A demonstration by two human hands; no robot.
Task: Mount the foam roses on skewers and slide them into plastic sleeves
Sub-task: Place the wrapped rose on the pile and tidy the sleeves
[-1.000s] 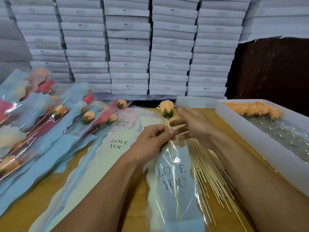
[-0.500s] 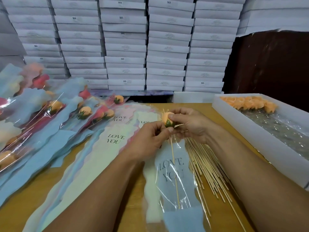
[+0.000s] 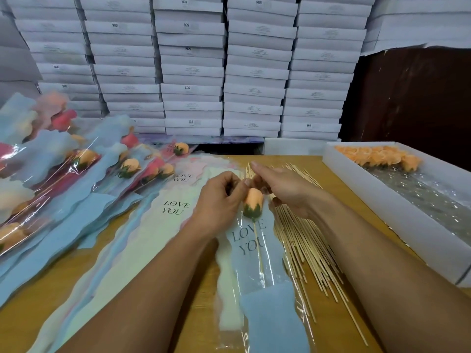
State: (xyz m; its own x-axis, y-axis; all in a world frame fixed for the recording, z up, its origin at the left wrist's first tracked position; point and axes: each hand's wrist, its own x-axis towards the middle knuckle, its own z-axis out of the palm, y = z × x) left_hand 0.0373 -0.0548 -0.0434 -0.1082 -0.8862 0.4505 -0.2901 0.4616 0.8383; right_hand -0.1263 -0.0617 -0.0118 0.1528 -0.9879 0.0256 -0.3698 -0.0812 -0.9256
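A wooden table (image 3: 178, 322) carries the work. On its left side lies a heap of finished sleeved roses (image 3: 58, 179), and beside it a fanned stack of empty sleeves (image 3: 142, 238) printed LOVE YOU. Near the middle lies one sleeve (image 3: 257, 289) with a rose inside, just beside a bundle of bare skewers (image 3: 308, 245). A long white box (image 3: 418, 240) of orange roses sits on the right.

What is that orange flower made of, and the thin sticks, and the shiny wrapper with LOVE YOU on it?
The orange rose looks like soft matte foam, with smooth unveined petals and a green leafy base. The sticks look like pale bare wood or bamboo, thin, straight and unpainted. The wrapper seems to be clear glossy plastic film, since it glints and the stem shows through, with a matte pastel, paper-like backing.
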